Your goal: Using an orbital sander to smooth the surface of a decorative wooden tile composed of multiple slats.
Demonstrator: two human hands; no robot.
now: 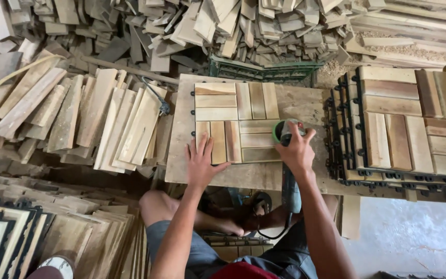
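— Tile [237, 122] of wooden slats, square, lying flat in the middle of that plywood board [305, 106] — see it?

— I do. His left hand [201, 164] is spread flat, fingers apart, pressing on the tile's near left corner; it grips nothing.

— And the right hand [297, 150]?

— Closed round the head of a power sander [287, 155], green guard at the tile's right edge, its body running back toward him.

— What's beside it?

— A stack of finished tiles [403, 126] on black plastic grid backing, just to the right of the board. Loose slats [99, 116] lie fanned out on the left, and a big heap of offcuts [243, 26] sits behind, over a green crate [264, 70].
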